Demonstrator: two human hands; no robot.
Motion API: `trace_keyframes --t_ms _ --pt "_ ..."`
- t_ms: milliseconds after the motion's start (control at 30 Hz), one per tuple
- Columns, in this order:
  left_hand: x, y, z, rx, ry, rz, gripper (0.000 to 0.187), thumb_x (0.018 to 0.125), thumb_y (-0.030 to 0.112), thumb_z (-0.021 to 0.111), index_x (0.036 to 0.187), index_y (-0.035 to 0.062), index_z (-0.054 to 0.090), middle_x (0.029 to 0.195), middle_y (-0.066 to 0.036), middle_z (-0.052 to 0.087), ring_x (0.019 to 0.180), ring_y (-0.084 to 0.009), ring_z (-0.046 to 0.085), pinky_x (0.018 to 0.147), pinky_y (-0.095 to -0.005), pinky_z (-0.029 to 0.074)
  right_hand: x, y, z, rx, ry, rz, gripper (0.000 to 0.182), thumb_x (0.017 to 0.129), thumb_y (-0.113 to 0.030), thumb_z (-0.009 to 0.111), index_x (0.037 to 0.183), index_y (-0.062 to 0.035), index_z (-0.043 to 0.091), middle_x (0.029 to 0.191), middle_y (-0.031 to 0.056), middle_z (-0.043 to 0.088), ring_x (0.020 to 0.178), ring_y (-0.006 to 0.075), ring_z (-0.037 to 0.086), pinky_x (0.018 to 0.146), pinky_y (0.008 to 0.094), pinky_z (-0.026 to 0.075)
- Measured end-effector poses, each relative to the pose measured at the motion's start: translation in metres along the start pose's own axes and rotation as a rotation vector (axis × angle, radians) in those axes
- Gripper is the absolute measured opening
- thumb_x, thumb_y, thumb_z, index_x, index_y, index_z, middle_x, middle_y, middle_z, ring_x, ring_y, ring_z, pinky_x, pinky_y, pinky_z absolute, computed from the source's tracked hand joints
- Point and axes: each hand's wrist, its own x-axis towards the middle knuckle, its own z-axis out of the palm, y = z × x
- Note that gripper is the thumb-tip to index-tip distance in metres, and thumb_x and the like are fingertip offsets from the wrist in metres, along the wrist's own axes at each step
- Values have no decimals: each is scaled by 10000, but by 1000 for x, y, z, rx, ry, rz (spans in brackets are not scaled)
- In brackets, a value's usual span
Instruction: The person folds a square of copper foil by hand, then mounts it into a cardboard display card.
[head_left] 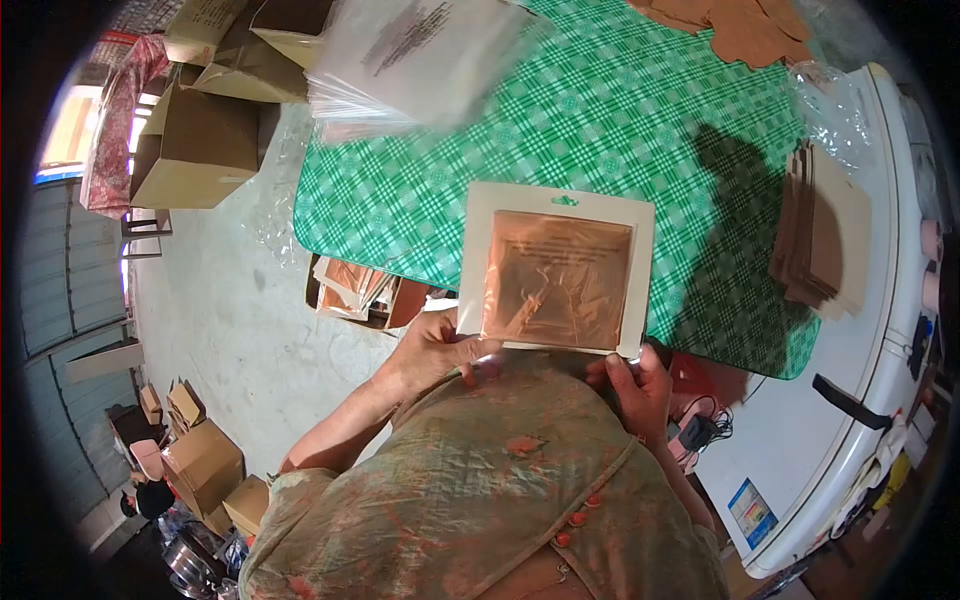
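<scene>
In front of my body, both hands hold up a pale backing card (560, 199) with a hang hole at its top. A copper-coloured packet (558, 285) in shiny clear plastic lies on its face, with small printed lines that I cannot read. My left hand (432, 350) pinches the lower left corner, thumb on the front. At the lower right corner, my right hand (638, 385) grips the edge between thumb and fingers. The card's lower edge is close to my stained green garment (480, 450).
A green checked cloth (400, 200) covers the table, bearing a stack of clear plastic bags (415, 60) and brown sheets (750, 30). An open box (405, 302) of similar packets sits below its edge. Cards (825, 230) are stacked at right by a white appliance (780, 450). Cardboard boxes (205, 150) stand left.
</scene>
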Motion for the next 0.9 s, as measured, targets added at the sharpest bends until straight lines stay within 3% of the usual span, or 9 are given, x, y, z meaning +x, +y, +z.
trace_keyframes --t_ms 333,433,567,600,700,733,833,867,900 --pt "16 21 17 109 145 250 259 1091 235 698 1143 -18 719 810 -43 764 689 -73 701 560 -220 532 13 -31 11 -149 176 -264 252 1055 -98 683 866 -3 546 665 94 694 575 117 662 544 273 531" --pt "30 56 21 169 170 187 277 1097 249 691 1144 -23 712 790 -49 762 665 -65 690 545 -212 517 27 -52 8 -170 229 -233 240 1053 -105 692 883 4 563 662 81 698 578 98 654 547 267 523" --pt "47 82 20 568 287 234 391 1030 326 771 1099 -54 710 681 -92 710 598 -154 696 556 -328 537 40 -56 -11 -736 410 -483 224 1020 -200 773 1104 -23 664 652 102 661 527 215 659 532 354 504" --pt "47 79 17 738 365 331 480 982 367 812 1133 -64 665 661 -132 692 587 -262 709 583 -399 553 38 -57 -17 -846 467 -544 299 998 -217 789 1215 -45 675 671 97 635 553 281 654 552 403 496" --pt "35 79 14 972 499 415 500 966 360 827 1156 -54 622 625 -148 667 590 -338 706 598 -415 560 41 -40 -30 -922 550 -710 289 992 -206 780 1215 -45 692 748 99 655 664 284 676 616 415 509" --pt "31 79 16 1014 548 346 560 935 386 857 1246 -13 618 736 -141 719 639 -314 698 620 -390 555 43 -34 -29 -995 512 -823 317 967 -210 790 1225 -50 701 841 102 663 765 296 674 682 434 515" --pt "43 74 12 1168 569 791 515 928 339 866 1242 7 627 923 -159 755 742 -315 731 683 -402 590 48 -21 -11 -1204 382 -1162 408 892 -223 817 1258 -66 729 1121 112 687 1068 330 668 882 490 533" --pt "46 75 13 1186 489 809 487 908 258 869 1271 21 647 1204 -173 731 1001 -338 746 827 -429 612 50 -21 -3 -1222 343 -1178 456 873 -233 825 1284 -65 721 1188 115 677 1133 335 649 926 506 525" --pt "53 82 16 1231 441 923 493 900 242 867 1290 29 652 1258 -174 710 1084 -347 721 880 -439 602 53 -24 6 -1240 304 -1194 505 853 -244 833 1310 -64 714 1255 118 667 1197 340 630 970 522 518"
